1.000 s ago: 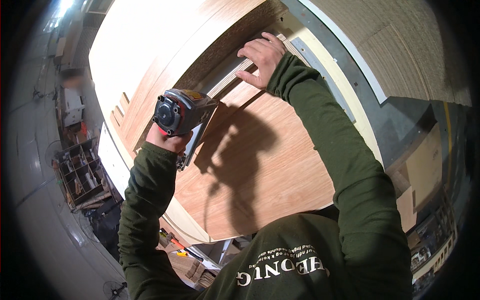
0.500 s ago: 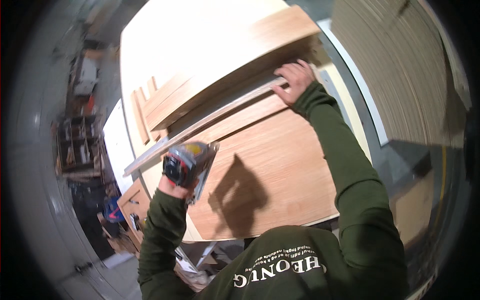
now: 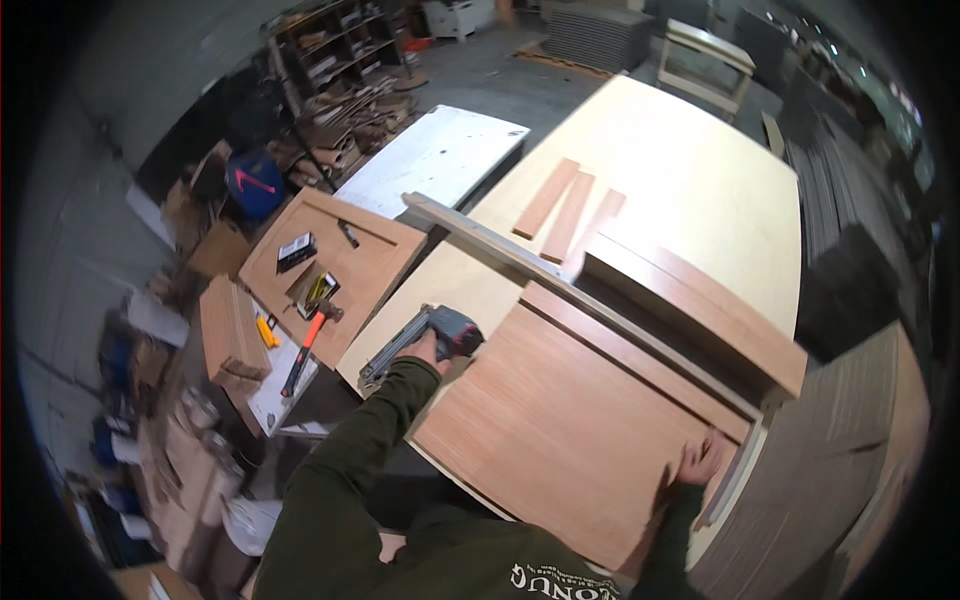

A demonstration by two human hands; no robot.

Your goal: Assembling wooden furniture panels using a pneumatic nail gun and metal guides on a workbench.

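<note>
My left hand (image 3: pixel 425 347) is wrapped round the handle of a grey and black nail gun (image 3: pixel 456 332), which is over the pale board left of the wooden panel (image 3: pixel 560 410). At the panel's far right corner, my right hand (image 3: pixel 703 458) has its fingers curled at the end of a narrow wooden strip (image 3: pixel 640 355). That strip runs along the panel's far edge. Beyond it lies a long straight bar (image 3: pixel 480 235), sticking out past the panel on the left. A wooden board on edge (image 3: pixel 700 300) stands behind the bar.
Several loose wood slats (image 3: pixel 570 215) lie on the large pale board (image 3: pixel 720 180). A hammer (image 3: pixel 312 345), a yellow knife (image 3: pixel 267 332) and small boxes (image 3: pixel 296 252) sit left, around a framed wooden panel (image 3: pixel 345 235). Stacked grey sheets (image 3: pixel 820 480) rise at the right.
The view has swung left. The nail gun has moved from above the wooden panel to the pale board at its left. My right hand has shifted off the long bar to the panel's corner.
</note>
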